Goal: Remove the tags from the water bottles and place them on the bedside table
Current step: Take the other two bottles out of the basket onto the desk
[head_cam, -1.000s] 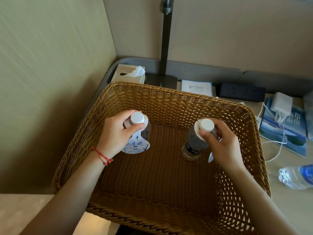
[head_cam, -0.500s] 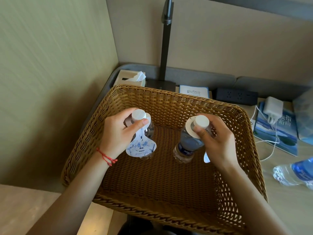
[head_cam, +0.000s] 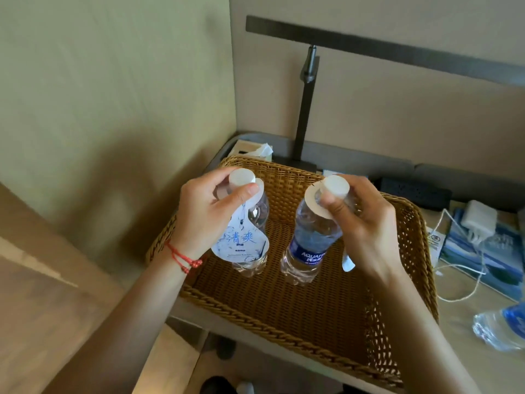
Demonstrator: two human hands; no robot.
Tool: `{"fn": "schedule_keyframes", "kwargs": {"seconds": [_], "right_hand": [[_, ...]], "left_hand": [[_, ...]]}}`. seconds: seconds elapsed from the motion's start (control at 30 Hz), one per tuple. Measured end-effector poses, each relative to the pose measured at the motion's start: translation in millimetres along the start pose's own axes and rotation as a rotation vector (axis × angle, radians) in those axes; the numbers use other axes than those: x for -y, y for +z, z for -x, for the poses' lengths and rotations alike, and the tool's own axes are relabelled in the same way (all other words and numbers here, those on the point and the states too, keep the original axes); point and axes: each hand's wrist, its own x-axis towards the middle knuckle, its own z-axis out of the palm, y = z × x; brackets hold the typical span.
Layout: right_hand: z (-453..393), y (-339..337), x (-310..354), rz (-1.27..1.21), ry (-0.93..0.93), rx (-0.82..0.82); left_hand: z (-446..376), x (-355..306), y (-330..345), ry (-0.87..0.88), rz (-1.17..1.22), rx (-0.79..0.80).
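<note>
My left hand (head_cam: 207,214) gripped the neck of one water bottle (head_cam: 252,220), its white tag (head_cam: 241,240) hanging down the front. My right hand (head_cam: 366,220) gripped a second bottle (head_cam: 309,240), whose tag (head_cam: 312,200) ringed its neck under my thumb. I held both above the wicker basket (head_cam: 312,302) on the bedside table (head_cam: 468,322), where a third bottle (head_cam: 500,325) lay.

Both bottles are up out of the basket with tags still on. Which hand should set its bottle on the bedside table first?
Right, probably. The right hand holds its bottle on the side nearest the open tabletop; the left hand and its tagged bottle hang over the basket, by the wall.
</note>
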Motion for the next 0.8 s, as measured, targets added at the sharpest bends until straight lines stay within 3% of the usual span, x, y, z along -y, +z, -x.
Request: {"fn": "schedule_keyframes", "kwargs": {"seconds": [0.43, 0.8], "right_hand": [[-5, -32, 41, -0.184, -0.159, 0.200], [44, -31, 89, -0.311, -0.253, 0.322]], "left_hand": [[41, -94, -13, 0.004, -0.060, -0.274], [112, -151, -45, -0.031, -0.100, -0.412]]}}
